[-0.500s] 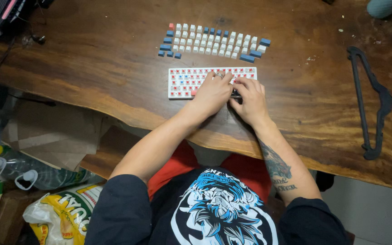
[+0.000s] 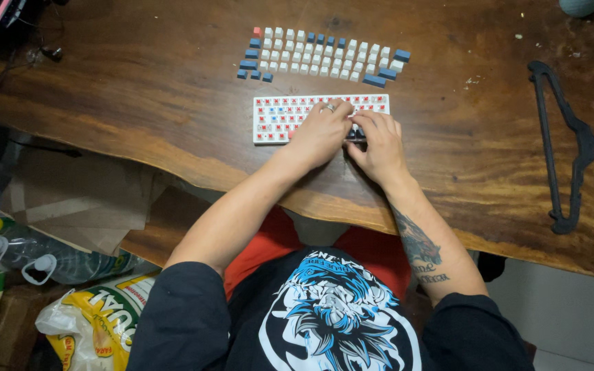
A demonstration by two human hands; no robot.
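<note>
1. A yellow-white bag [image 2: 94, 319] and clear bottles [image 2: 42, 264] lie below the counter [image 2: 139, 103] edge, far left of the keyboard [image 2: 276, 118].
2. Keycaps [image 2: 321, 56], white, blue and one red, sit in rows just behind the keyboard.
3. The left hand [image 2: 321, 134] rests curled on the keyboard's middle; whether its grip holds anything cannot be told.
4. The right hand [image 2: 379, 148] pinches a small dark tool [image 2: 355, 136] at the keyboard's right part.
5. A black hanger [image 2: 565, 144] lies well right of the keyboard.
</note>
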